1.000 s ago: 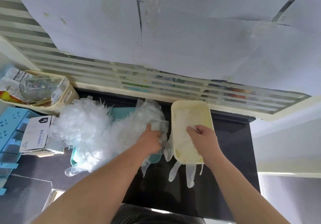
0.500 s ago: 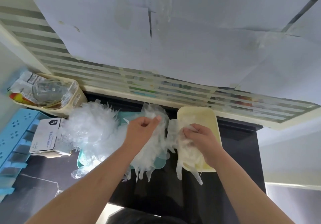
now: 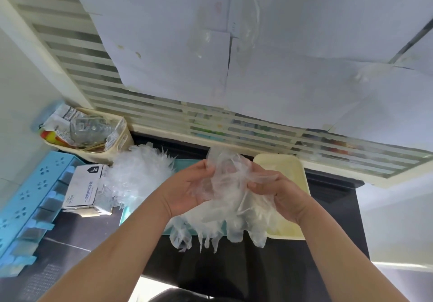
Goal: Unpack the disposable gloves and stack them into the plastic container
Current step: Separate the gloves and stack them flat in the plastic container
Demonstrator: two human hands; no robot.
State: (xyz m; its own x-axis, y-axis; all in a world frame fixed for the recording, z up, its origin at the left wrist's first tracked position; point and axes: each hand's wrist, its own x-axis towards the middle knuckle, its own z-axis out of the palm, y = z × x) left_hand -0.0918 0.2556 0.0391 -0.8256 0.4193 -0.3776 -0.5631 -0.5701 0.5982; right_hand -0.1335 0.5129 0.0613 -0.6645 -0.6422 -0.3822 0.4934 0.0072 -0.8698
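a person holds a bunch of clear gloves (image 3: 225, 184) up over the dark table (image 3: 234, 269). the left hand (image 3: 187, 189) curls its fingers round the left edge of the bunch and the right hand (image 3: 278, 196) pinches the right edge. the cream plastic container (image 3: 289, 168) lies just right of it, partly under the right hand. a bigger pile of gloves (image 3: 140, 175) lies far left, beside a white box (image 3: 82, 189).
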